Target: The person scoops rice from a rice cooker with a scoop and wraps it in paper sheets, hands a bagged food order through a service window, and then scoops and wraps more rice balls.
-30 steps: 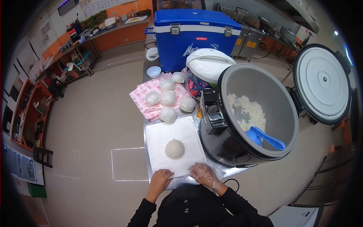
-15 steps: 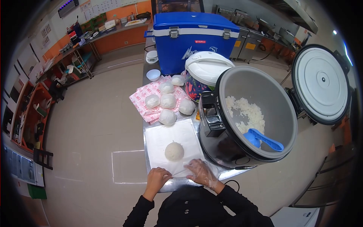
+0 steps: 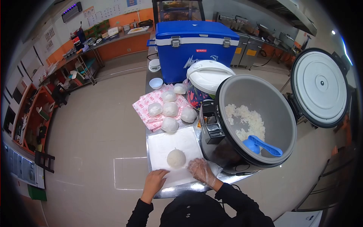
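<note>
A rounded mound of rice (image 3: 176, 158) rests on a square sheet of white paper (image 3: 157, 145) at the front of the metal table. My bare left hand (image 3: 154, 182) has its fingers closed at the paper's near left edge, apparently pinching it. Just right of the mound, my right hand (image 3: 202, 171), in a clear plastic glove, has its fingers bent over the paper; whether they grip it is unclear. Beyond the sheet, several white wrapped bundles (image 3: 170, 109) lie on and around pink printed paper (image 3: 141, 108).
A large open rice cooker (image 3: 278, 102) stands at right, holding rice (image 3: 249, 119) and a blue scoop (image 3: 262, 146). Its lid (image 3: 321, 87) hangs open. Behind are a white-lidded container (image 3: 210, 75), a blue cooler (image 3: 196, 49), a small bowl (image 3: 155, 83) and a scale (image 3: 154, 65).
The paper's near edge has been lifted and folded toward the rice mound. Both hands have moved slightly forward relative to the sheet, and the camera view has shifted.
</note>
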Tool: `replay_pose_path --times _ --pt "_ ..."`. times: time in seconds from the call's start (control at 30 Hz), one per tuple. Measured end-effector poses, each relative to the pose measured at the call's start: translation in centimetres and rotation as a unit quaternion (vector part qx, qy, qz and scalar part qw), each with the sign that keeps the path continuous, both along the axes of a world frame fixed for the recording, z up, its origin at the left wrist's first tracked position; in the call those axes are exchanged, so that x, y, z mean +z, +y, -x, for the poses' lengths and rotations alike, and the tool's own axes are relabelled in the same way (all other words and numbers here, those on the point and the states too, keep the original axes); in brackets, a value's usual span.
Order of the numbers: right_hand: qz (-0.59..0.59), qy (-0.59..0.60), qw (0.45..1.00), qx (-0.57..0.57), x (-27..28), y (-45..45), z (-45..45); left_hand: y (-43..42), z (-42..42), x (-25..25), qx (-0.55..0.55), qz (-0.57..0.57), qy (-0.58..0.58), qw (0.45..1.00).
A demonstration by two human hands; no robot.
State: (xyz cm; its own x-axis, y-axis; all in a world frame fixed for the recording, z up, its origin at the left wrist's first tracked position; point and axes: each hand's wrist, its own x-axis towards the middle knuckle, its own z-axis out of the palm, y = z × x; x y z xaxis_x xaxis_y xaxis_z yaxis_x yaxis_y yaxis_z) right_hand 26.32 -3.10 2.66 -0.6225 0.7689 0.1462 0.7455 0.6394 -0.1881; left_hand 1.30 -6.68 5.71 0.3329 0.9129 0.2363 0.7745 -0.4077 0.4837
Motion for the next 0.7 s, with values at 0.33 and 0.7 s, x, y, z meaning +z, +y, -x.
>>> replay_pose_path --times 0.33,0.7 --pt "-0.073 -0.028 0.997 -0.002 -0.1 2.2 -1.2 1.6 2.6 -0.9 0.094 0.141 -0.146 0.975" --pt "-0.022 0.184 0.978 -0.092 -3.1 3.8 1.5 3.5 1.4 -2.3 0.100 0.093 -0.240 0.961"
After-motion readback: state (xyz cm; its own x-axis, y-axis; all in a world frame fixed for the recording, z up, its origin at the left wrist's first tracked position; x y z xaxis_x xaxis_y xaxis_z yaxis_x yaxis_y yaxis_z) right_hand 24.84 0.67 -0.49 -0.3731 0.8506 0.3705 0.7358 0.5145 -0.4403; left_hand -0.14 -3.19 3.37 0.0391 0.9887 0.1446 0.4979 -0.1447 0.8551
